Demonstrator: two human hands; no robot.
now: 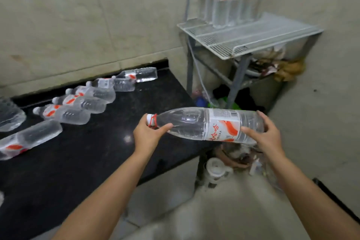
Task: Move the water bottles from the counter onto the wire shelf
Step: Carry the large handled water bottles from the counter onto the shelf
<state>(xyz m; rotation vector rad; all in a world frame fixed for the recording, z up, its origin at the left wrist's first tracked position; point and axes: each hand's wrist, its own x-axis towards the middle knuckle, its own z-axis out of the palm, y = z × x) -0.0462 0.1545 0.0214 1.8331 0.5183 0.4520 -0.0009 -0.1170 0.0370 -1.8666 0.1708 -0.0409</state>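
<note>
A clear water bottle (196,122) with a white and red label lies sideways in the air past the right end of the black counter (87,161). My left hand (149,132) grips its neck at the white cap. My right hand (266,134) grips its base end. Several more bottles (78,103) lie on their sides along the counter's back. Several bottles (231,0) stand upright at the rear of the white wire shelf (253,35), which is up and to the right.
The shelf rests on a grey metal frame (236,82) in the corner, with clutter and bags (282,66) under it. A white jug (216,169) and other items sit on the floor below the held bottle. The front half of the shelf is bare wire.
</note>
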